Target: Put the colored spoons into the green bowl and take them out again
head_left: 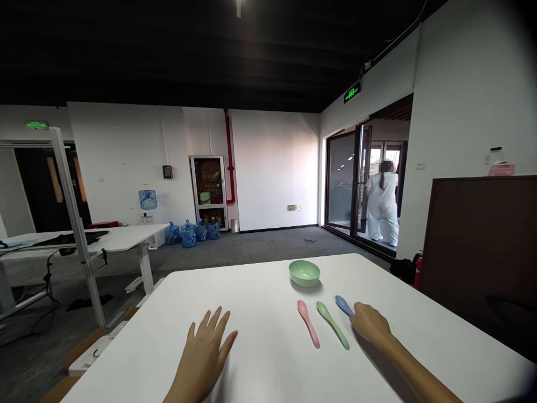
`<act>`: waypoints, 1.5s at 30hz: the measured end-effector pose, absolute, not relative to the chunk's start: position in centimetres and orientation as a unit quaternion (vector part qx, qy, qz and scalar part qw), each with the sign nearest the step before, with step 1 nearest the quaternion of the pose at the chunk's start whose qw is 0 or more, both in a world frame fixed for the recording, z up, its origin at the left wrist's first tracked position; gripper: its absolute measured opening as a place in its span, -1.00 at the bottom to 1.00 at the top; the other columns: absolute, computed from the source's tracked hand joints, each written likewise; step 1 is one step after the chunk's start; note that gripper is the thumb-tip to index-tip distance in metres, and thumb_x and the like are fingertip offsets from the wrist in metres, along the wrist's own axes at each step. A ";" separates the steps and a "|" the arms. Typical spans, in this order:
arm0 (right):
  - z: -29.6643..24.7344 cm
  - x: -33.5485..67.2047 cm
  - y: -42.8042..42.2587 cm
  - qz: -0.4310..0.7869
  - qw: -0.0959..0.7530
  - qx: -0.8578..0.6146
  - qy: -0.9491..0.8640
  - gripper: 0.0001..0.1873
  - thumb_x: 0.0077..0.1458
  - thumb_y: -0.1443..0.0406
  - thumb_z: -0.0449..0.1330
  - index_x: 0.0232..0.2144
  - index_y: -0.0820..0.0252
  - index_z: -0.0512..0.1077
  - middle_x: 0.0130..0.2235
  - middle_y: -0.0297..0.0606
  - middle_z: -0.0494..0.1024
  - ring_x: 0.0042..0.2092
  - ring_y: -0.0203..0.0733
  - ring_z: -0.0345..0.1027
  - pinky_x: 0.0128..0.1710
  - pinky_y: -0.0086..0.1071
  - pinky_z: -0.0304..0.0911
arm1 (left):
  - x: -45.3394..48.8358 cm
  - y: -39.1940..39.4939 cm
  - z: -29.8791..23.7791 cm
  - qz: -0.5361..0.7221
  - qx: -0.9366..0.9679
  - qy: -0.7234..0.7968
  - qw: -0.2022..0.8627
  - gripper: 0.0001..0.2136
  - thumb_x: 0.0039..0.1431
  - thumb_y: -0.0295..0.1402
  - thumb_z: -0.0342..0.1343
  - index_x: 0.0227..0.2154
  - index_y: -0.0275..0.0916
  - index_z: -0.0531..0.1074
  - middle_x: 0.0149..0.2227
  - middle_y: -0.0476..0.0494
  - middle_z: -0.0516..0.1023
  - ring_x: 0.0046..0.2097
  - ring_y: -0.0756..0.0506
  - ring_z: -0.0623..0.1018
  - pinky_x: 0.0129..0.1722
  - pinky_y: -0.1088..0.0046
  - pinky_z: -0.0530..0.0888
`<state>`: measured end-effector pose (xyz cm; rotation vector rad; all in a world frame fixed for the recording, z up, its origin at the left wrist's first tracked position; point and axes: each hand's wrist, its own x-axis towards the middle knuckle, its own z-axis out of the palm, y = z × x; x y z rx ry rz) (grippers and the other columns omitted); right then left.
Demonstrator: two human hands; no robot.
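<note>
My right hand (372,324) is closed around the handle of a blue spoon (344,304), whose bowl end sticks out to the left of my fingers. Just left of it, a green spoon (333,324) and a pink spoon (308,323) lie slanted side by side on the white table (260,358). Behind the spoons, a light green bowl (304,274) stands upright near the far edge. Over the table's left part, my left hand (205,352) is open, palm down with fingers spread, holding nothing.
A dark brown cabinet (478,240) stands to the right of the table. Beyond the far edge are several blue water bottles (188,234) on the floor. Another white table (130,238) and a metal post (78,224) are at the left. A person (382,201) stands by the doorway.
</note>
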<state>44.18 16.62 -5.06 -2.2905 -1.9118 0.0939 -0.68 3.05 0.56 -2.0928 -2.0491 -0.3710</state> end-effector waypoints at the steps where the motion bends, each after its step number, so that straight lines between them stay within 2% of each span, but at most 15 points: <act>1: -5.2 44.2 16.7 0.033 0.079 -0.766 -0.637 -0.68 0.28 0.37 -0.02 -0.15 0.31 0.53 -0.05 0.11 0.62 -0.08 0.08 0.54 -0.29 -0.26 0.12 | -0.7 3.0 0.6 -0.123 -0.705 -0.692 0.093 -0.47 0.43 -0.07 -0.15 0.35 -0.10 0.31 0.44 -0.22 0.29 0.46 -0.38 0.24 0.37 -0.20 0.28; 10: -5.5 44.5 16.7 0.030 0.073 -0.765 -0.639 -0.69 0.30 0.34 -0.03 -0.17 0.31 0.51 -0.06 0.11 0.61 -0.08 0.11 0.55 -0.32 -0.25 0.10 | -0.6 3.0 0.5 -0.122 -0.706 -0.692 0.089 -0.46 0.44 -0.07 -0.17 0.36 -0.11 0.30 0.45 -0.22 0.28 0.46 -0.38 0.23 0.37 -0.21 0.27; 20: -4.6 44.3 16.1 0.027 0.078 -0.765 -0.639 -0.71 0.30 0.29 -0.01 -0.19 0.27 0.50 -0.11 0.05 0.63 -0.12 0.05 0.56 -0.34 -0.29 0.11 | -0.7 3.0 0.7 -0.109 -0.703 -0.697 0.094 -0.47 0.44 -0.08 -0.17 0.36 -0.09 0.30 0.45 -0.18 0.28 0.46 -0.37 0.23 0.38 -0.18 0.28; 25: -3.2 43.4 15.6 0.010 0.087 -0.760 -0.644 -0.57 0.39 0.16 -0.10 -0.19 0.25 0.51 -0.12 0.07 0.64 -0.13 0.09 0.57 -0.30 -0.26 0.19 | -0.6 3.0 0.8 -0.108 -0.704 -0.696 0.096 -0.47 0.44 -0.07 -0.18 0.37 -0.09 0.28 0.45 -0.19 0.27 0.47 -0.37 0.22 0.38 -0.19 0.27; 28: -2.3 42.3 15.3 0.000 0.118 -0.733 -0.670 -0.45 0.42 0.08 -0.16 -0.02 0.27 0.52 -0.02 0.09 0.64 -0.04 0.12 0.57 -0.19 -0.21 0.29 | -0.7 3.0 0.7 -0.123 -0.704 -0.692 0.103 -0.48 0.44 -0.07 -0.15 0.35 -0.09 0.31 0.44 -0.20 0.31 0.46 -0.37 0.25 0.37 -0.19 0.29; 31: -1.3 40.7 14.8 -0.016 0.162 -0.699 -0.697 -0.36 0.41 0.05 -0.14 0.26 0.32 0.38 0.27 0.14 0.47 0.22 0.17 0.43 0.10 -0.08 0.29 | -0.7 3.1 0.7 -0.127 -0.705 -0.689 0.108 -0.48 0.44 -0.07 -0.15 0.34 -0.09 0.32 0.43 -0.21 0.32 0.45 -0.36 0.26 0.36 -0.17 0.30; 34: -0.6 39.0 13.9 -0.017 0.184 -0.679 -0.711 -0.28 0.38 0.00 -0.09 0.40 0.30 0.23 0.45 0.10 0.19 0.42 0.17 0.16 0.29 0.02 0.16 | -0.6 3.1 0.9 -0.117 -0.704 -0.692 0.105 -0.48 0.44 -0.08 -0.16 0.35 -0.10 0.31 0.44 -0.21 0.31 0.46 -0.37 0.25 0.37 -0.18 0.29; 38: 0.1 36.7 12.5 0.010 0.200 -0.655 -0.729 -0.21 0.37 -0.07 -0.08 0.46 0.23 0.14 0.51 -0.01 0.05 0.51 0.15 -0.08 0.40 0.06 0.02 | -0.5 3.0 1.0 -0.115 -0.704 -0.693 0.104 -0.47 0.44 -0.08 -0.16 0.36 -0.11 0.31 0.44 -0.22 0.31 0.46 -0.38 0.24 0.36 -0.19 0.29; 45: -0.2 34.7 10.9 0.043 0.198 -0.637 -0.744 -0.14 0.36 -0.16 -0.14 0.49 0.18 0.08 0.53 -0.11 -0.04 0.54 0.12 -0.20 0.46 0.10 -0.07 | -0.6 2.9 1.1 -0.119 -0.703 -0.693 0.109 -0.48 0.43 -0.07 -0.14 0.34 -0.10 0.32 0.43 -0.22 0.31 0.45 -0.37 0.26 0.36 -0.19 0.30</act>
